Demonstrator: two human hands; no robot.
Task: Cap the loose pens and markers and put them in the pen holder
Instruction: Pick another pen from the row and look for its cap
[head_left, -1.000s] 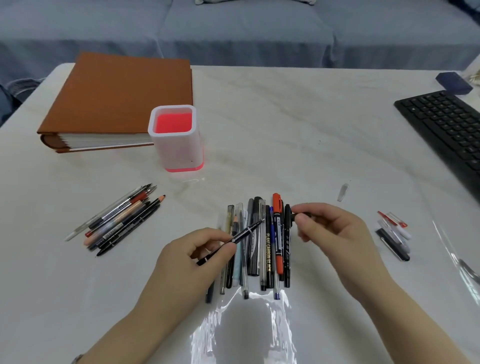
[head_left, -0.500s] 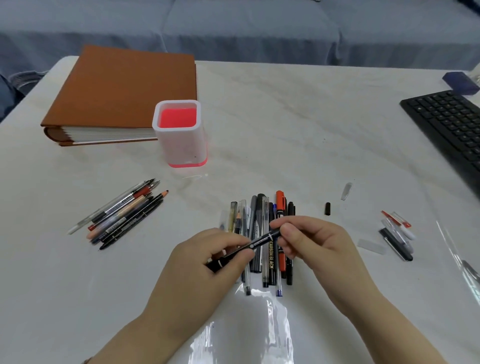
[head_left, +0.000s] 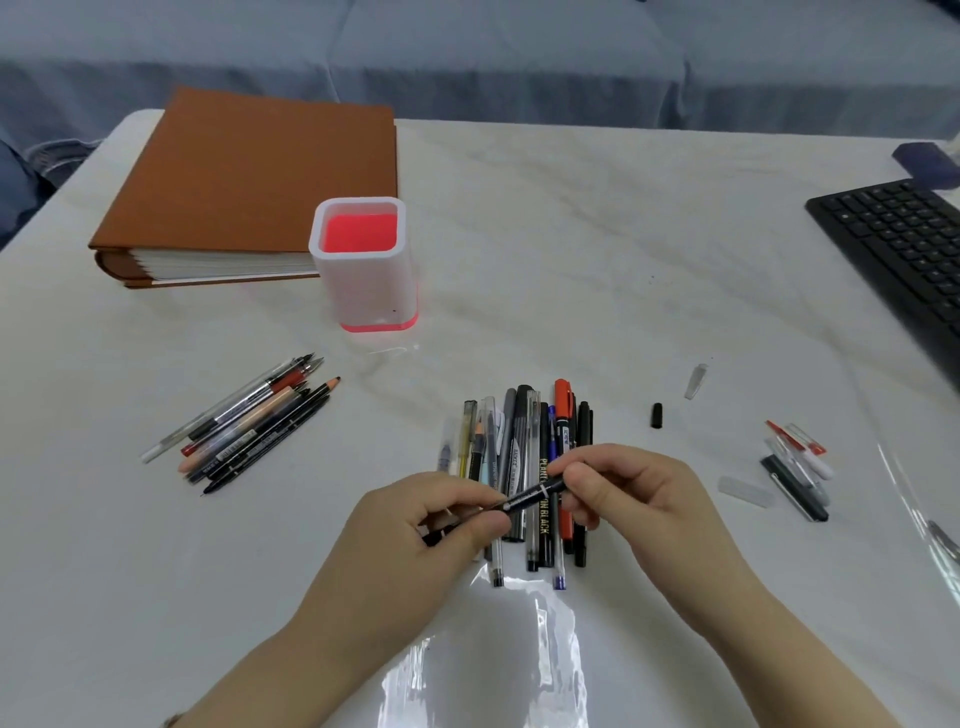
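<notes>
The white marbled table (head_left: 597, 249) carries an upright pen holder (head_left: 363, 280). Behind-left of the pen holder lies a brown binder (head_left: 260, 176); front-left, a bundle of pens (head_left: 249, 423); directly in front, a row of pens (head_left: 522, 431); front-right, a black cap (head_left: 656, 415) and a clear cap (head_left: 696, 381); far right, a black keyboard (head_left: 904, 249).

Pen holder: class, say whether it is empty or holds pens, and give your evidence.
Empty: the pen holder stands upright, its opening shows only the red inside, and no pen sticks out of it.

One pen holder (head_left: 375, 283), one brown binder (head_left: 260, 171), one black keyboard (head_left: 906, 247).
</notes>
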